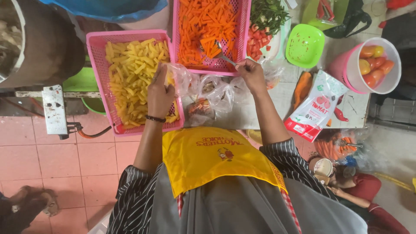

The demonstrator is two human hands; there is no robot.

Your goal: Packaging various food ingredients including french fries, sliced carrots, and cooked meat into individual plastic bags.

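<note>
My left hand [159, 93] rests over a pink basket [96, 41] of yellow potato sticks [130, 73] and pinches the edge of a clear plastic bag [184, 80]. My right hand [251, 73] holds a metal fork [223, 55] whose tines lie in a second pink basket [245, 30] full of orange carrot sticks [203, 26]. More clear plastic bags [216, 97] with some vegetable pieces inside lie on the counter between my hands.
Chopped greens and tomato pieces [262, 26], a green bowl [304, 45], a pink tub of tomatoes [375, 65], a white sauce pouch [315, 108] and whole carrots [301, 86] sit to the right. A large pot [39, 43] stands at left. Another person [359, 190] crouches at lower right.
</note>
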